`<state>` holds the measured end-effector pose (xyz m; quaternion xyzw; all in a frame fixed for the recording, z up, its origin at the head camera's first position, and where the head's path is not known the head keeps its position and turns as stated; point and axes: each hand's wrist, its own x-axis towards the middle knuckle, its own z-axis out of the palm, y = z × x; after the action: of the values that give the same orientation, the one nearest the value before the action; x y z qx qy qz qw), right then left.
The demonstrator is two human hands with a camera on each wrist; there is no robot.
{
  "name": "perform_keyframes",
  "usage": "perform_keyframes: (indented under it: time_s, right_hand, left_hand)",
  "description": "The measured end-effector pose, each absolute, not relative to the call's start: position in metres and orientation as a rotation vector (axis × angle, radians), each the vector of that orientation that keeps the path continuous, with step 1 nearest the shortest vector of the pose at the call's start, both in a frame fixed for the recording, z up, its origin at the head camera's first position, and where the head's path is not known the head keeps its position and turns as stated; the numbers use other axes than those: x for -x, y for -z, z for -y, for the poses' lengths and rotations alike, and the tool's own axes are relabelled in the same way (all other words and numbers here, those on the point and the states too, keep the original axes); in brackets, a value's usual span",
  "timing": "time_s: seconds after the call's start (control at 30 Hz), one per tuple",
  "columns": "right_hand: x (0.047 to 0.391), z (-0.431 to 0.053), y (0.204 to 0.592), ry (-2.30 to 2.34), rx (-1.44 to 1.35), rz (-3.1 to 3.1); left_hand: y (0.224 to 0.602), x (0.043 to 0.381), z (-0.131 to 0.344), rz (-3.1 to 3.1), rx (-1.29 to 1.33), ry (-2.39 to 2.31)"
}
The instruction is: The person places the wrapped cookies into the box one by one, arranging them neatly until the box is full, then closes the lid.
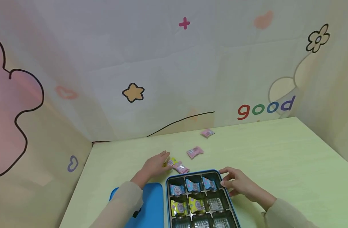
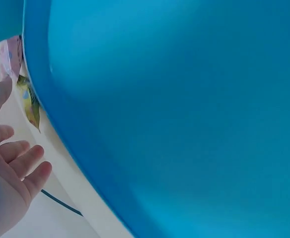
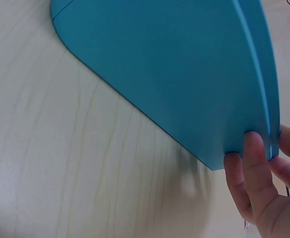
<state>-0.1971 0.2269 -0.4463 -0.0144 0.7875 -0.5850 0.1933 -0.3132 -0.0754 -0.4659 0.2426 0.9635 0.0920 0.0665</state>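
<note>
Pale table (image 1: pixel 276 152) | box (image 1: pixel 215 204) cut off below | left hand (image 1: pixel 156 165) half-hides yellow candy (image 1: pixel 171 161)

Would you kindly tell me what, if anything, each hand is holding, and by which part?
The right hand grips the blue box by its side wall near the far right corner; the left hand holds nothing.
</note>
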Motion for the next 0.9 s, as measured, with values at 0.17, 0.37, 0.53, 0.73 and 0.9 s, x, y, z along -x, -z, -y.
perform_keyframes:
  time_s: [0.17,0.37,0.53,0.73,0.9]
  right_hand:
    - [0.198,-0.228,0.447,1.636,0.042,-2.214]
    - [0.198,-0.227,0.448,1.629,0.058,-2.22]
    - [0.198,-0.227,0.448,1.624,0.044,-2.228]
    - [0.198,-0.226,0.448,1.613,0.042,-2.244]
    - [0.198,-0.225,0.447,1.613,0.029,-2.245]
  left_hand:
    - [0.467,0.304,0.077,-2.904,-0.757,-0.27]
    - [0.474,0.299,0.076,-2.933,-0.763,-0.205]
    - [0.478,0.297,0.075,-2.949,-0.746,-0.212]
    - [0.479,0.297,0.076,-2.97,-0.753,-0.23]
    - [0.483,0.297,0.077,-2.996,-0.785,-0.234]
